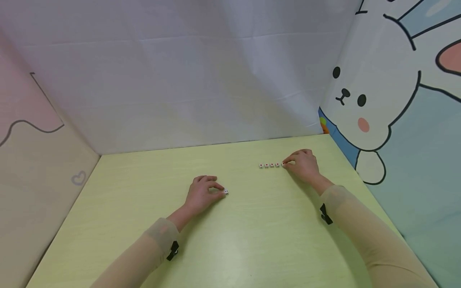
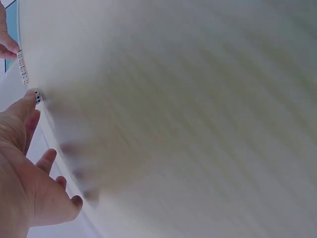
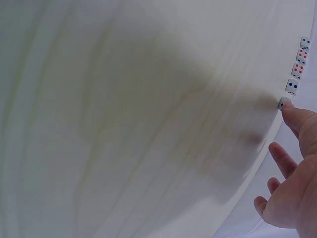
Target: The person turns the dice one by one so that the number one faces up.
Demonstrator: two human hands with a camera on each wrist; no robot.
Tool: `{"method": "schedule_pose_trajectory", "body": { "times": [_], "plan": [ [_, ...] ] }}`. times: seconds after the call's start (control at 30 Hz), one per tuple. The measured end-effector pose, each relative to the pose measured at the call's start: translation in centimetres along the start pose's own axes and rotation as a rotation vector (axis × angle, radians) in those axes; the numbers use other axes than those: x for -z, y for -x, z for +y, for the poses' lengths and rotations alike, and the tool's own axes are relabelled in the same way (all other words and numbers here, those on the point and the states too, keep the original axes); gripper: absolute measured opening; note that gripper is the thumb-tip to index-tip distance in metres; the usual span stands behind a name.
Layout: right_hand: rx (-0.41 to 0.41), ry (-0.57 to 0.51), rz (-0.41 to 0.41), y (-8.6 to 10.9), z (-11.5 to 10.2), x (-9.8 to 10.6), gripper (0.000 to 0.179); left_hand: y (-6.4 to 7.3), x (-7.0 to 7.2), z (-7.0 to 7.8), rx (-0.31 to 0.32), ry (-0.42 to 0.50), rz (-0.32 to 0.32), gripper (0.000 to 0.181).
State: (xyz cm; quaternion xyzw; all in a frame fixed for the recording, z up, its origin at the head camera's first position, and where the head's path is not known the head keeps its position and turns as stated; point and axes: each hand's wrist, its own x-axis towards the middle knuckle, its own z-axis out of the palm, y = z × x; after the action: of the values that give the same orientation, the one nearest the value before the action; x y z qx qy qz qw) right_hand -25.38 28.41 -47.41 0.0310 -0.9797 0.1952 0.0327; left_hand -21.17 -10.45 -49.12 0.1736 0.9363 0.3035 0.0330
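Observation:
Between the thumb and index finger of my left hand (image 1: 205, 195) is a small white die (image 1: 226, 192), held at table height near the middle. Its dark dots show beside the fingertip in the left wrist view. To the right and farther back, several white dice (image 1: 271, 165) form a straight, closely spaced row. My right hand (image 1: 304, 164) pinches the die (image 3: 283, 103) at the right end of that row, its thumb partly covering it. Red and dark dots mark the other dice in the right wrist view.
The pale yellow-green table (image 1: 230, 240) ends at a white cloth (image 1: 201, 92) behind. A cloth with a cartoon rabbit (image 1: 374, 100) hangs along the right edge, and a pink and cream cloth (image 1: 36, 180) along the left.

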Motion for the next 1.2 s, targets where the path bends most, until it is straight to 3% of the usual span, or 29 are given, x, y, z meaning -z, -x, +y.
{"method": "schedule_pose_trajectory", "body": {
  "times": [0.57,0.9,1.2],
  "plan": [
    [0.0,-0.004,-0.001,0.1,0.0,0.1,0.021,-0.5,2.3,1.4,-0.081,-0.235,-0.018,0.018],
    [-0.005,-0.001,0.007,0.1,-0.1,0.1,0.021,-1.1,1.8,2.1,-0.075,-0.285,-0.053,0.014],
    [0.003,-0.001,0.006,0.1,-0.1,0.2,0.021,-1.2,1.5,2.6,-0.084,-0.326,-0.047,0.012]
  ]
}}
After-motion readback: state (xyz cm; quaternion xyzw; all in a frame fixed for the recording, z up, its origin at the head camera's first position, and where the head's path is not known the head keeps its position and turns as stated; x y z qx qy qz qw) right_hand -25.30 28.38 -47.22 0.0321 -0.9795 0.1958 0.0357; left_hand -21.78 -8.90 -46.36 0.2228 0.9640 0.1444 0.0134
